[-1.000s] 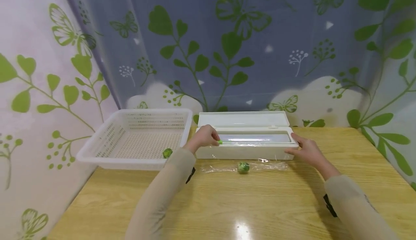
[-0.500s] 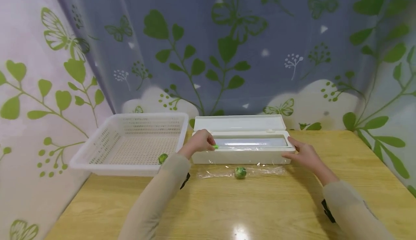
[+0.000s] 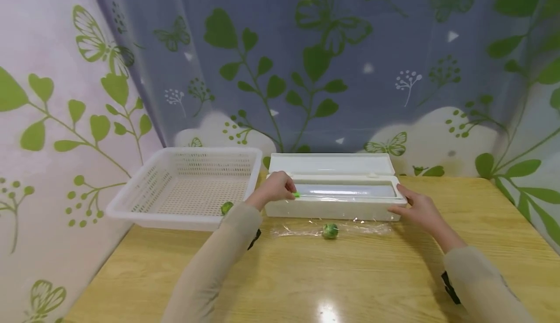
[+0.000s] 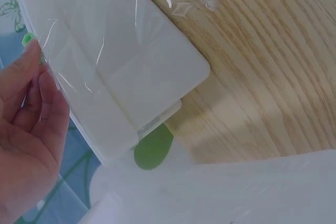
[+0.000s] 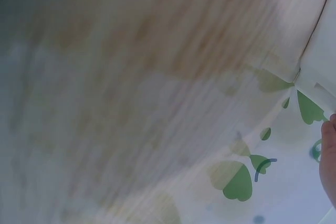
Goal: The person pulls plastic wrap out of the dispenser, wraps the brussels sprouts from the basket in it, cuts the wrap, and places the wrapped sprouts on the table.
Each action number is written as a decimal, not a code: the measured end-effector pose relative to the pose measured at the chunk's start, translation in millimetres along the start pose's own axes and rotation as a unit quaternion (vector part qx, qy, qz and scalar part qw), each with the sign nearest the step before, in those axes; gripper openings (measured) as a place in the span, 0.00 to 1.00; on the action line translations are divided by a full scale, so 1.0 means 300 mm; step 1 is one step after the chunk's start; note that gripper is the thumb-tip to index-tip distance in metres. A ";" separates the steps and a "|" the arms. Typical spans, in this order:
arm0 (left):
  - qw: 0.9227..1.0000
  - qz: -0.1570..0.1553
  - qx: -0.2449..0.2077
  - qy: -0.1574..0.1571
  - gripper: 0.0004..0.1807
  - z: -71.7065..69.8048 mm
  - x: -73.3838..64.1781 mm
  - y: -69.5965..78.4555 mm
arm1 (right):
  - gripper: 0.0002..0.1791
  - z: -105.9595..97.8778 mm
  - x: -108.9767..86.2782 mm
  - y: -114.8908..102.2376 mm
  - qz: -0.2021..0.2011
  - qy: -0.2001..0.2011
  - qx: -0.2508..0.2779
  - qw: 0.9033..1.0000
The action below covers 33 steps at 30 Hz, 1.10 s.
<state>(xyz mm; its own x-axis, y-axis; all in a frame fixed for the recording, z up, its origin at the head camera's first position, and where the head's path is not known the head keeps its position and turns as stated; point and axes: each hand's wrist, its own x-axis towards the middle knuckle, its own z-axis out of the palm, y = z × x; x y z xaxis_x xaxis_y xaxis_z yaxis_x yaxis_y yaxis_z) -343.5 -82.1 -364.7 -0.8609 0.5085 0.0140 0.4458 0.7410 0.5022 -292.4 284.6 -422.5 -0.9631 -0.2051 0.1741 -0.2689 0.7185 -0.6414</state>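
A white cling film dispenser [image 3: 332, 210] stands at the back of the table, lid raised and a film roll [image 3: 345, 189] inside. At its left end my left hand [image 3: 275, 187] pinches a small green slider cutter [image 4: 28, 39] between thumb and finger. My right hand [image 3: 417, 210] holds the dispenser's right end, thumb on the front and fingers at the top corner. Only the edge of that hand shows in the right wrist view. Clear cling film [image 3: 293, 228] hangs over the front onto the table. A Brussels sprout [image 3: 330, 231] sits on it.
Left of the dispenser is a white slotted plastic basket [image 3: 170, 220]. Another Brussels sprout [image 3: 226, 208] lies in it, close to my left forearm. A patterned curtain [image 3: 245, 94] hangs right behind the table [image 3: 372, 274].
The head view tilts slightly and comes back. Both hands, the slider cutter and the dispenser keep about the same places relative to one another.
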 end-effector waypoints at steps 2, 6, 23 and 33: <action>1.000 -0.003 0.003 0.000 0.04 -0.001 -0.001 -0.001 | 0.45 0.000 0.000 0.000 -0.003 0.004 0.001 1.000; 1.000 -0.014 0.002 -0.006 0.05 -0.008 -0.012 -0.011 | 0.45 0.006 0.009 -0.001 -0.010 0.008 0.000 1.000; 1.000 -0.015 -0.001 -0.016 0.05 -0.027 -0.021 -0.019 | 0.44 -0.002 0.011 0.003 -0.009 -0.002 0.008 1.000; 0.998 -0.032 0.037 -0.028 0.04 -0.053 -0.021 -0.045 | 0.44 -0.012 0.002 0.007 -0.003 -0.002 0.012 1.000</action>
<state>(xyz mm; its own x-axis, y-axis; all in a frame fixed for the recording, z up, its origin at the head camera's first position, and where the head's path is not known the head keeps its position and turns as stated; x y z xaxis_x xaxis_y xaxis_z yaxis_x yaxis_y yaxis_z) -347.9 -102.3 -358.0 -0.8740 0.4813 -0.0664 0.4085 0.8020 0.4359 -293.5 288.6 -421.0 -0.9615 -0.2122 0.1744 -0.2741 0.7016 -0.6577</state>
